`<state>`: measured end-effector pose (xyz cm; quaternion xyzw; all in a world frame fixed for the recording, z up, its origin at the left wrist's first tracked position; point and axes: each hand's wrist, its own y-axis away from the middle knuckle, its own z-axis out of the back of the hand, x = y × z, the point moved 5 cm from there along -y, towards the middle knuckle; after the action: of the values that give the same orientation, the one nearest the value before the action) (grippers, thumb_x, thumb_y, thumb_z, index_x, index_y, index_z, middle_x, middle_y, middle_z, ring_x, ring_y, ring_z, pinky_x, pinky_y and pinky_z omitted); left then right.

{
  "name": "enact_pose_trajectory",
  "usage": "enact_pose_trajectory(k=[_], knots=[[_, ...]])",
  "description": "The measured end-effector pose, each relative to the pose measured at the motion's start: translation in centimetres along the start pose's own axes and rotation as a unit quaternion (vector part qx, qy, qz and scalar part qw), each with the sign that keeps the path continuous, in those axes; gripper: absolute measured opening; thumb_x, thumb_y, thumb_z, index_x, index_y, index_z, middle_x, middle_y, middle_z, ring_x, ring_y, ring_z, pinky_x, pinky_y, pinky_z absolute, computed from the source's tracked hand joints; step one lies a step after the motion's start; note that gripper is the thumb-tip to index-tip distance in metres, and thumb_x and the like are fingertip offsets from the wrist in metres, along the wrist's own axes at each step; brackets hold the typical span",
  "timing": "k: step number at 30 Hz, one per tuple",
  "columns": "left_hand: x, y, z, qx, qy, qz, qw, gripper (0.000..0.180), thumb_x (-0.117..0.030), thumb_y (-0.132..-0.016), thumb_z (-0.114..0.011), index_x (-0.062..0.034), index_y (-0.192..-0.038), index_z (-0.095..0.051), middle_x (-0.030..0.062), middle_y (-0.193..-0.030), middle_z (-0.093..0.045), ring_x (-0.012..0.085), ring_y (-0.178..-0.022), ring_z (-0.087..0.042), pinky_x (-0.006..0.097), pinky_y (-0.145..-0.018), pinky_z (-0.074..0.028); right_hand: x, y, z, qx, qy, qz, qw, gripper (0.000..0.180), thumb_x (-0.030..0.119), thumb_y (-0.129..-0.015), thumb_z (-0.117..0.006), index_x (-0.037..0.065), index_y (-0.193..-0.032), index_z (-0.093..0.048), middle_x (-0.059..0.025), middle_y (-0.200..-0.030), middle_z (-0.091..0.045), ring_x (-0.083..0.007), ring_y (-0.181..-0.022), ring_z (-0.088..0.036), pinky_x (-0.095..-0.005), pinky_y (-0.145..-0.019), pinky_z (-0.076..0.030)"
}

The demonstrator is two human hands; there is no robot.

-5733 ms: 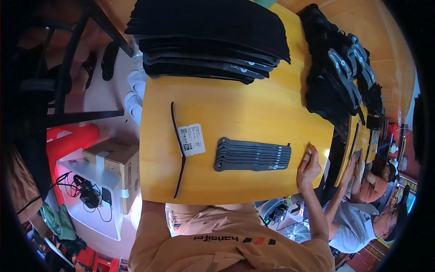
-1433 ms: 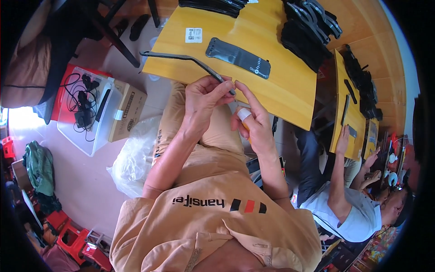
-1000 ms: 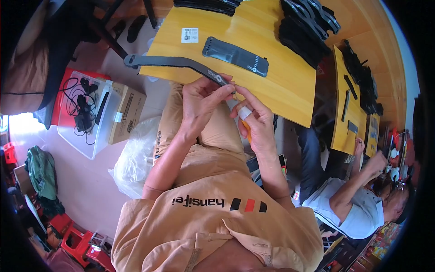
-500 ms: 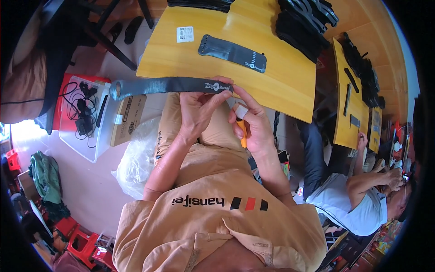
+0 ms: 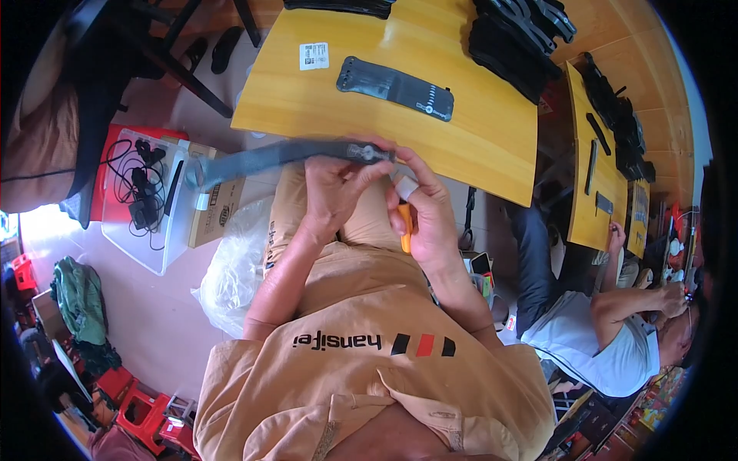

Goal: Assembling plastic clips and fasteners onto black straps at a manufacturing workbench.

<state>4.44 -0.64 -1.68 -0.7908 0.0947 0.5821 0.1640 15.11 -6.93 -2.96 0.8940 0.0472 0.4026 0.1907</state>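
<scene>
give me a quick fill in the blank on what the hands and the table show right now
1. Both hands, left hand and right hand, hold one end of a long grey flat strap that sticks out to the person's ____.
2. The tool in the right hand has an ____ handle.
3. On the yellow wooden table a white label lies to the ____ of a single dark strap.

Missing words: left; orange; left

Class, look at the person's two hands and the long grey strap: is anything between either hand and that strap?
Nothing visible. The left hand and right hand already grip the long grey strap at its right end, above the lap.
</scene>
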Motion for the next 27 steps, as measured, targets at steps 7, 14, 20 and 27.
enact_pose_trajectory(k=[7, 14, 20, 27], knots=[[1.2, 1.0, 0.2, -0.102, 0.146, 0.127, 0.976, 0.016, -0.007, -0.082, -0.059, 0.0039, -0.094, -0.059, 0.0123, -0.085, -0.063, 0.0145, -0.076, -0.061, 0.026, -0.068, -0.053, 3.1, -0.3, 0.4, -0.042, 0.206, 0.146, 0.967, 0.039, 0.004, -0.085, -0.046, 0.006, -0.123, -0.047, -0.0036, -0.061, -0.053, -0.0044, -0.04, -0.039, -0.017, -0.037, -0.029], [2.7, 0.7, 0.4, -0.08, 0.254, 0.17, 0.949, 0.021, -0.012, -0.084, -0.058, 0.0036, -0.098, -0.058, 0.0112, -0.084, -0.063, 0.0152, -0.075, -0.062, 0.026, -0.067, -0.055, 2.2, 1.0, -0.8, 0.06, 0.238, 0.052, 0.968, 0.043, 0.007, -0.085, -0.047, 0.004, -0.127, -0.042, -0.0059, -0.061, -0.054, -0.0042, -0.04, -0.039, -0.0155, -0.037, -0.029], [2.8, 0.7, 0.3, -0.083, 0.244, 0.175, 0.95, 0.023, -0.014, -0.084, -0.059, 0.0037, -0.098, -0.058, 0.0102, -0.084, -0.063, 0.0139, -0.074, -0.062, 0.024, -0.065, -0.055, 2.1, 0.9, -0.6, 0.055, 0.249, 0.037, 0.966, 0.045, 0.005, -0.083, -0.047, 0.011, -0.127, -0.044, -0.0022, -0.061, -0.053, -0.0019, -0.04, -0.037, -0.0149, -0.037, -0.029], [2.9, 0.7, 0.5, -0.087, 0.242, 0.181, 0.949, 0.023, -0.013, -0.082, -0.061, 0.0034, -0.099, -0.058, 0.0098, -0.084, -0.063, 0.0141, -0.071, -0.062, 0.024, -0.064, -0.054, 2.0, 0.8, -0.6, 0.043, 0.279, 0.043, 0.958, 0.044, 0.004, -0.083, -0.046, 0.012, -0.127, -0.046, -0.0015, -0.06, -0.053, -0.0017, -0.039, -0.035, -0.0147, -0.037, -0.028]])
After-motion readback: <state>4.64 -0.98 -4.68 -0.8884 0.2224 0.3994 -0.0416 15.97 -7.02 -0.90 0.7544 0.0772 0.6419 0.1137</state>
